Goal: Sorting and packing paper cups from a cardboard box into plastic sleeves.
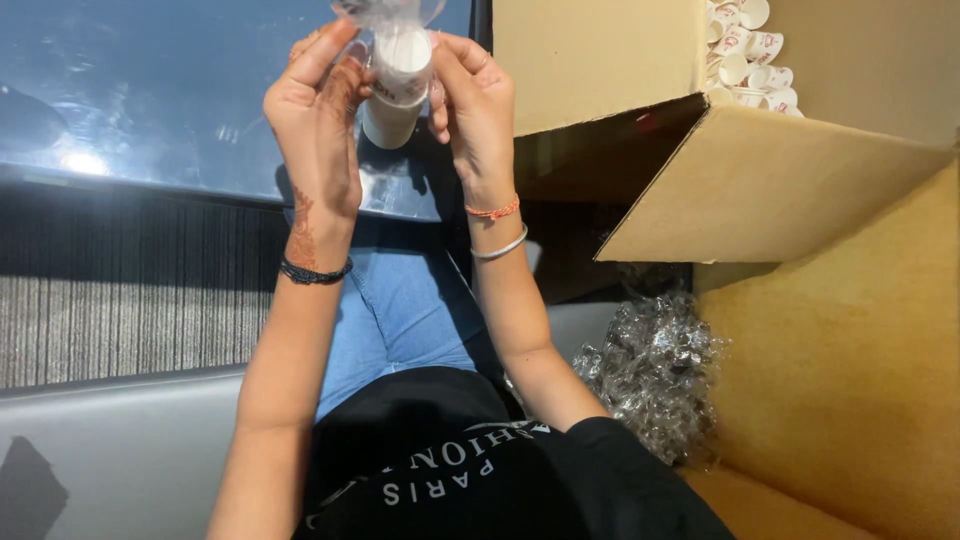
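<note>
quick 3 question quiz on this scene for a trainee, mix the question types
1. True or false: both the left hand and the right hand are on the stack of white paper cups in clear plastic wrap.
2. Where do the loose small white paper cups lie? A) on the lap B) in the open brown cardboard box C) on the grey floor
3. Fill in: the crumpled clear plastic wrapping lies beside the person's ____ arm.

Key: 1 true; 2 B; 3 right
</note>
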